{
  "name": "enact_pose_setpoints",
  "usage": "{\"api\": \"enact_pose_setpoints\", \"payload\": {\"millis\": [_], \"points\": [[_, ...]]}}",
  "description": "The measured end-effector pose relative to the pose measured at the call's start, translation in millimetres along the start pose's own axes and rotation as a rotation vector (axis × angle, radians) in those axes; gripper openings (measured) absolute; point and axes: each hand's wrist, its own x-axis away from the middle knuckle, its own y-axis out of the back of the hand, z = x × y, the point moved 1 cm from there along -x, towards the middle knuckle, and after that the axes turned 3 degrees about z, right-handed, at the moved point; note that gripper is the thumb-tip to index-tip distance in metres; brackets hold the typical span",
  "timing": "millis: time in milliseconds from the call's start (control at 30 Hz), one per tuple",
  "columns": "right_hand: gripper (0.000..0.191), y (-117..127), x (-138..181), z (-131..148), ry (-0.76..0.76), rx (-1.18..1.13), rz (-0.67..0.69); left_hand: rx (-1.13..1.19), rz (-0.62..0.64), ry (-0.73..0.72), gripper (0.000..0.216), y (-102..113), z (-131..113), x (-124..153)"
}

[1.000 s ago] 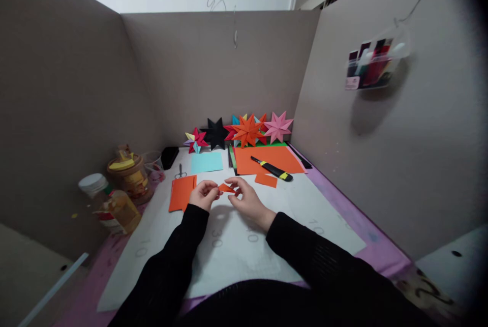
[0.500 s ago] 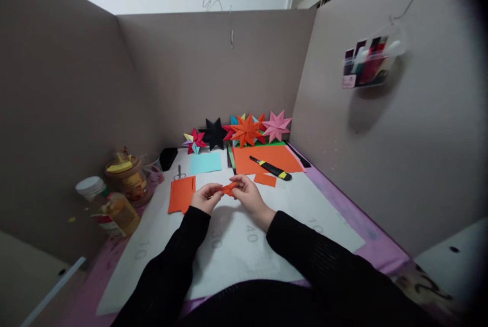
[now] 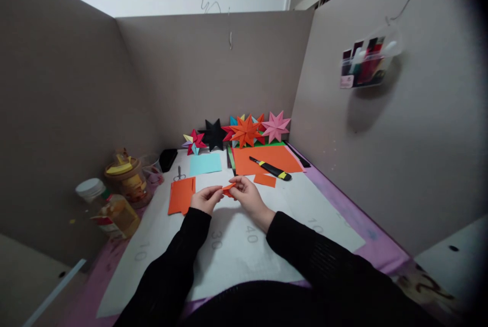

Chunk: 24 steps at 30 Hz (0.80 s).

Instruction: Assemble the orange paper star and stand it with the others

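Between my two hands is a small folded piece of orange paper [image 3: 228,190], held just above the white mat. My left hand [image 3: 206,199] pinches its left end with thumb and fingertips. On the other side my right hand [image 3: 247,194] grips the right end, its fingers covering part of the folds. Left of my left hand lies a stack of orange paper [image 3: 180,196] with a notched lower edge. A small orange paper rectangle [image 3: 265,180] rests just beyond my right hand, and a black and yellow utility knife [image 3: 270,168] lies across a larger orange sheet [image 3: 244,158].
Folded paper stars [image 3: 247,130] in several colours lean against the back panel. A light blue sheet [image 3: 206,163] and small scissors [image 3: 179,174] lie farther back on the white mat [image 3: 236,266]. A glue bottle [image 3: 114,212] and a brown tub [image 3: 127,179] stand at the left.
Both hands stay in nearly the same place, still pinching the orange paper. The fold's visible shape differs slightly between the fingers, and the camera view has shifted a little.
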Motion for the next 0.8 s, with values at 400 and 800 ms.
{"api": "enact_pose_setpoints", "payload": {"millis": [400, 800], "points": [[0.016, -4.2, 1.4, 1.8, -0.010, -0.041, 0.021, 0.124, -0.127, 0.050, 0.030, 2.0, 0.0, -3.2], [0.015, -3.3, 1.3, -0.3, -0.044, -0.129, 0.027, 0.108, -0.134, 0.024, 0.029, 1.2, 2.7, -2.9]]}}
